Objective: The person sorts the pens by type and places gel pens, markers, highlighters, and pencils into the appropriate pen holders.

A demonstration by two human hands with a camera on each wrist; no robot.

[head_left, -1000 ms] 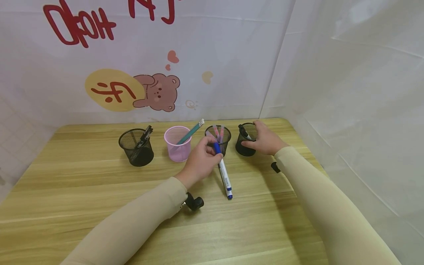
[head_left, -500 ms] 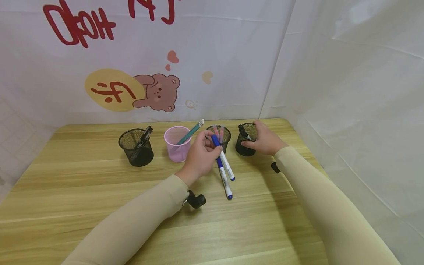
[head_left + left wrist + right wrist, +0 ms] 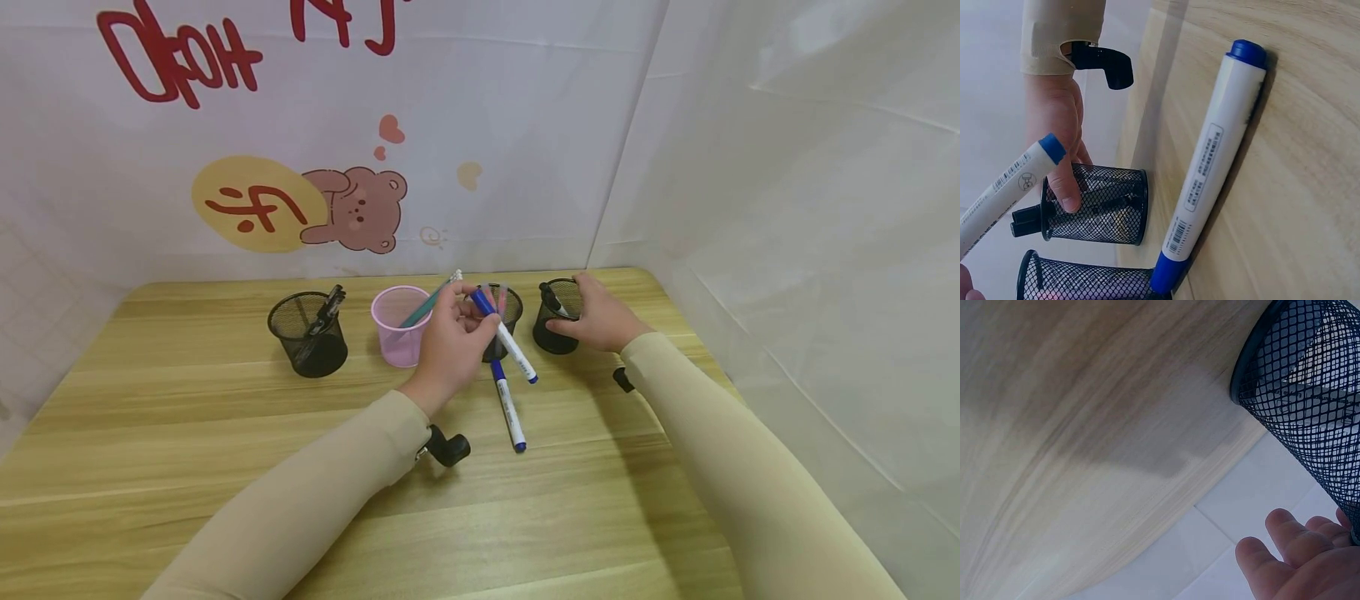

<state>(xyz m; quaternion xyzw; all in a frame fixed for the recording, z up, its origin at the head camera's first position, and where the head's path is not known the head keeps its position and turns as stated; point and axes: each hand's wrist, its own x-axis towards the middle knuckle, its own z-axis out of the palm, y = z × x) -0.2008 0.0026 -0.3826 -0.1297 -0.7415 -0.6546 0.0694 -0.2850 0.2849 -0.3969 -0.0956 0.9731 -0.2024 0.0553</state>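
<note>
My left hand [image 3: 452, 333] pinches a white marker [image 3: 516, 350] by its blue cap, above the table. The marker slants down to the right, in front of a black mesh pen cup [image 3: 513, 323] with pink-patterned pens. Another blue-capped marker [image 3: 510, 414] lies on the table, its cap end by that cup; the left wrist view shows this marker [image 3: 1210, 162] close up. My right hand [image 3: 603, 317] grips the rightmost black mesh pen cup [image 3: 551, 333], thumb on the near side. Black-capped markers [image 3: 1025, 220] stick out of it.
To the left stand a pink mesh cup [image 3: 405, 346] with green pencils [image 3: 432, 303] and a black mesh cup [image 3: 318, 354] with black pens [image 3: 327, 310]. Behind the wooden table [image 3: 187, 400] hangs a white printed cloth [image 3: 525, 125]; another wall [image 3: 825, 250] borders the right side.
My left hand has lifted one marker off the spot beside the other and moved it up and slightly left, tilting its tip to the right. The right hand and its cup stay put.
</note>
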